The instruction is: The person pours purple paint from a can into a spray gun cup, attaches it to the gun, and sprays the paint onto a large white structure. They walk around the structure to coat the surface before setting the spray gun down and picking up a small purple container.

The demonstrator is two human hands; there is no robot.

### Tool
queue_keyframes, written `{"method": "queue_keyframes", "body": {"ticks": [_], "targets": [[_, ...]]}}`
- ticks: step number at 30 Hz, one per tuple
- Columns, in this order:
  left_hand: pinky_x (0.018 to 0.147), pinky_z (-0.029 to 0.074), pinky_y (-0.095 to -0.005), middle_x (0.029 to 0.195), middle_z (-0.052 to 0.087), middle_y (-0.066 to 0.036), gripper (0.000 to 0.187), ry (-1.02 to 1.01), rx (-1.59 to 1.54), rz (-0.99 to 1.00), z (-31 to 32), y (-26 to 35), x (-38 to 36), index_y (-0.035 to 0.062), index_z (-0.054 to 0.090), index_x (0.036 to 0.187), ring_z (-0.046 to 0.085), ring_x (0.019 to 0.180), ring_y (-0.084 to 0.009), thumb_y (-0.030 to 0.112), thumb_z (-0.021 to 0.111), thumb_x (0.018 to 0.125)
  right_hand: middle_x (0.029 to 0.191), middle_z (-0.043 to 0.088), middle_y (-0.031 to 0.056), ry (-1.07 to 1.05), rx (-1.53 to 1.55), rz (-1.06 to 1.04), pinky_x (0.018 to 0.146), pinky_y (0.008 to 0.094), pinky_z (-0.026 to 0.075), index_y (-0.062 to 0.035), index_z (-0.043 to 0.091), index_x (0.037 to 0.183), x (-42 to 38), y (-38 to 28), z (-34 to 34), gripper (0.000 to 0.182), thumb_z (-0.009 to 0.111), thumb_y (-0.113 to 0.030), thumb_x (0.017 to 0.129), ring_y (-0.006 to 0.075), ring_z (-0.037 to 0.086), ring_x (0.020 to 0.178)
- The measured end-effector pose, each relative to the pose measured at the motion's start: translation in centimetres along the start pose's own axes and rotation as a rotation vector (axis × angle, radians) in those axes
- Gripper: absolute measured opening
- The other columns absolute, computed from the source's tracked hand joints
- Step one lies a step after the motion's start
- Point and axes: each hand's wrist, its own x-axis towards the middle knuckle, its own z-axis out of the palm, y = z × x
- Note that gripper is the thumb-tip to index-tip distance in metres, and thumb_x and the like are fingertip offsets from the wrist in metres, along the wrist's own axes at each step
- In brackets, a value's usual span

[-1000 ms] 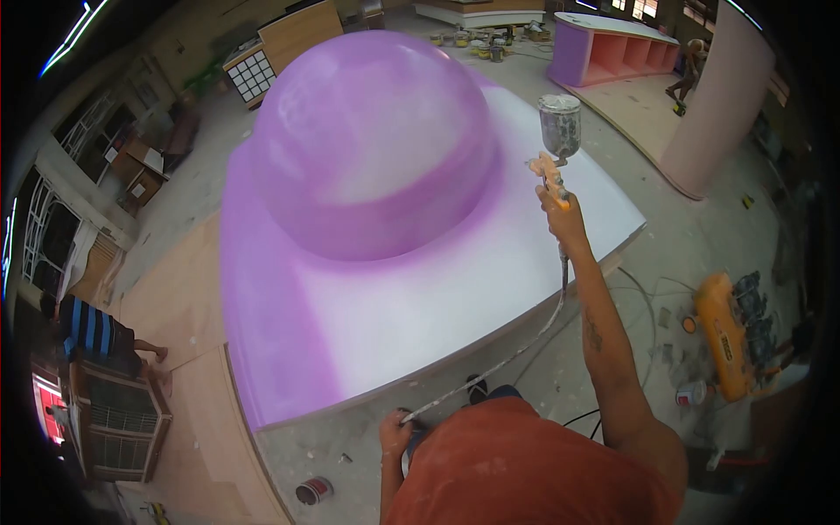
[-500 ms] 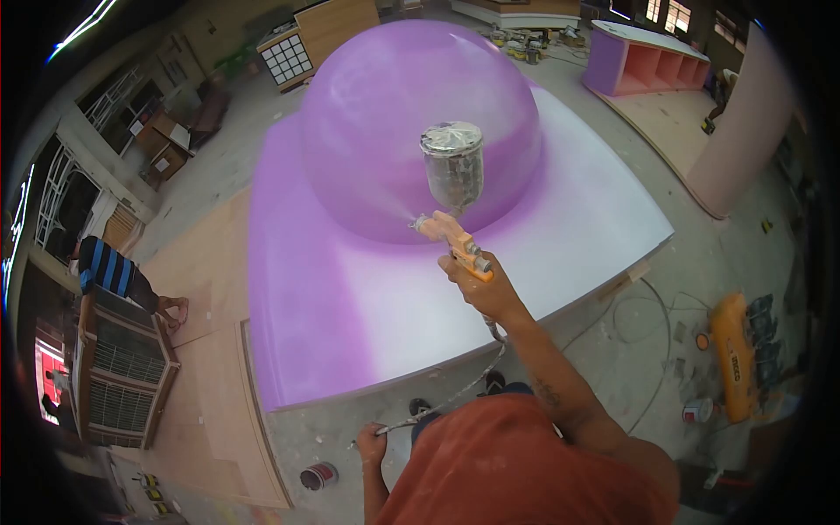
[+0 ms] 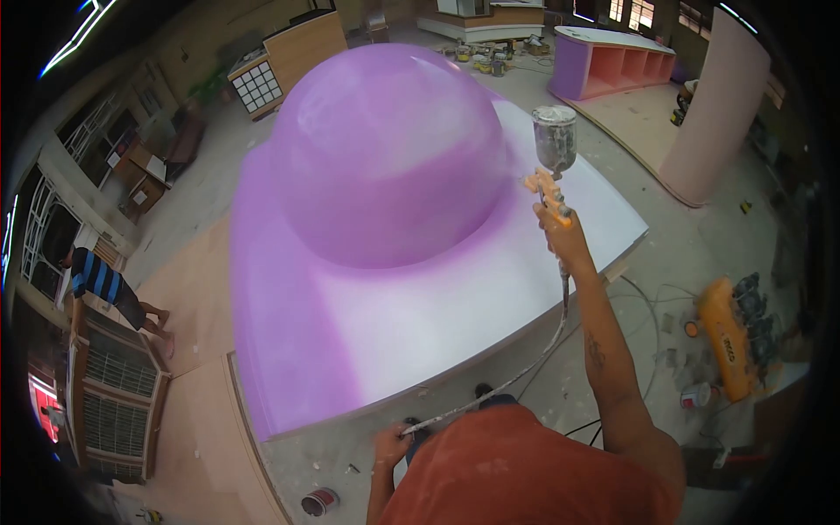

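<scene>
My right hand [image 3: 564, 236] is wrapped round the handle of an orange spray gun [image 3: 549, 194], with a paint-smeared metal cup [image 3: 556, 144] on top. The gun points left, toward the right side of a big purple dome [image 3: 394, 166]. That dome rises from a broad base [image 3: 420, 341], purple on its left and still white across the front and right. A paint-spotted air hose [image 3: 516, 376] runs down from the gun to my left hand [image 3: 391, 444], which is closed on it low by my legs.
An orange compressor tank [image 3: 724, 341] stands on the floor at right, near a paint can [image 3: 696, 395]. Another can [image 3: 319, 501] sits at lower left. A person in a striped shirt [image 3: 96, 276] bends over a wooden frame [image 3: 118, 389]. A pink-and-purple shelf unit [image 3: 612, 66] stands behind.
My right hand has carried the spray gun right, from the dome's front to its right side. The mist seen at the nozzle earlier is hard to make out now. My left hand keeps the hose.
</scene>
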Motion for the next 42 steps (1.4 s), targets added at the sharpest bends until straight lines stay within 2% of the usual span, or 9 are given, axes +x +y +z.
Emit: {"method": "queue_keyframes", "body": {"ticks": [6, 8, 12, 14, 18, 23, 26, 33, 42], "targets": [[0.063, 0.050, -0.0366, 0.080, 0.065, -0.010, 0.024, -0.064, 0.016, 0.088, 2.5, 6.3, -2.5, 0.0103, 0.072, 0.101, 0.063, 0.067, -0.0256, 0.030, 0.070, 0.087, 0.072, 0.057, 0.0029, 0.189, -0.172, -0.067, 0.053, 0.0273, 0.042, 0.0008, 0.060, 0.092, 5.0, -1.6, -6.0, 0.046, 0.070, -0.044, 0.088, 0.0106, 0.051, 0.059], [0.063, 0.050, -0.0373, 0.081, 0.066, -0.011, 0.031, 0.041, -0.114, 0.058, 4.4, 5.5, -4.0, 0.0096, 0.072, 0.101, 0.064, 0.068, -0.0267, 0.037, 0.071, 0.087, 0.073, 0.058, 0.0042, 0.204, -0.175, -0.091, 0.057, 0.0289, 0.045, 0.0019, 0.060, 0.092, 3.3, -2.1, -6.6, 0.048, 0.069, -0.045, 0.088, 0.0130, 0.052, 0.062], [0.063, 0.049, -0.0382, 0.083, 0.068, -0.012, 0.034, 0.116, -0.184, -0.044, 6.5, 4.5, -7.0, 0.0097, 0.072, 0.100, 0.066, 0.070, -0.0281, 0.040, 0.072, 0.086, 0.069, 0.054, 0.0006, -0.020, -0.108, -0.076, 0.049, 0.0255, 0.040, -0.0027, 0.059, 0.087, -2.1, -2.7, -6.6, 0.040, 0.070, -0.041, 0.089, 0.0091, 0.047, 0.054], [0.063, 0.049, -0.0387, 0.081, 0.069, -0.012, 0.035, 0.138, -0.018, -0.140, 5.9, 3.4, -9.0, 0.0090, 0.073, 0.093, 0.066, 0.071, -0.0289, 0.042, 0.074, 0.084, 0.066, 0.052, -0.0010, -0.115, -0.077, -0.030, 0.046, 0.0242, 0.037, -0.0044, 0.059, 0.085, -6.4, -3.4, -5.1, 0.037, 0.069, -0.039, 0.090, 0.0076, 0.044, 0.051], [0.058, 0.045, -0.0412, 0.070, 0.063, -0.014, 0.039, 0.172, 0.029, -0.133, 2.7, 1.7, -12.9, 0.0053, 0.067, 0.077, 0.060, 0.063, -0.0330, 0.043, 0.076, 0.082, 0.060, 0.043, -0.0059, -0.317, -0.003, -0.036, 0.042, 0.0232, 0.031, -0.0107, 0.055, 0.078, -14.2, -4.5, -0.5, 0.032, 0.067, -0.035, 0.094, 0.0047, 0.036, 0.047], [0.056, 0.040, -0.0436, 0.066, 0.056, -0.016, 0.045, 0.241, 0.116, -0.080, 1.6, -2.7, -18.5, 0.0026, 0.060, 0.071, 0.053, 0.060, -0.0360, 0.042, 0.078, 0.079, 0.056, 0.036, -0.0085, -0.538, 0.159, 0.073, 0.042, 0.0235, 0.027, -0.0152, 0.046, 0.073, -21.6, -6.0, 3.0, 0.034, 0.066, -0.032, 0.095, 0.0033, 0.031, 0.046], [0.055, 0.039, -0.0439, 0.064, 0.054, -0.016, 0.046, 0.259, 0.107, -0.077, 0.5, -4.4, -19.6, 0.0018, 0.058, 0.069, 0.052, 0.059, -0.0361, 0.042, 0.079, 0.078, 0.057, 0.038, -0.0087, -0.568, 0.213, 0.080, 0.042, 0.0231, 0.027, -0.0146, 0.049, 0.075, -23.4, -6.8, 4.5, 0.031, 0.067, -0.032, 0.095, 0.0027, 0.031, 0.046], [0.056, 0.042, -0.0430, 0.063, 0.057, -0.014, 0.044, 0.106, 0.089, -0.055, 0.7, -5.6, -24.2, 0.0044, 0.064, 0.069, 0.056, 0.059, -0.0346, 0.045, 0.077, 0.080, 0.062, 0.044, -0.0079, -0.263, 0.065, 0.007, 0.041, 0.0210, 0.029, -0.0117, 0.056, 0.082, -26.3, -3.5, -1.9, 0.025, 0.068, -0.031, 0.094, 0.0016, 0.034, 0.046], [0.060, 0.047, -0.0415, 0.071, 0.065, -0.014, 0.044, -0.070, -0.011, 0.060, 4.2, 3.5, -28.2, 0.0068, 0.069, 0.083, 0.062, 0.065, -0.0332, 0.050, 0.065, 0.090, 0.071, 0.052, 0.0007, 0.099, -0.049, -0.062, 0.044, 0.0233, 0.035, -0.0036, 0.056, 0.094, -22.8, -4.6, -16.8, 0.037, 0.071, -0.037, 0.088, 0.0063, 0.043, 0.051]]}}
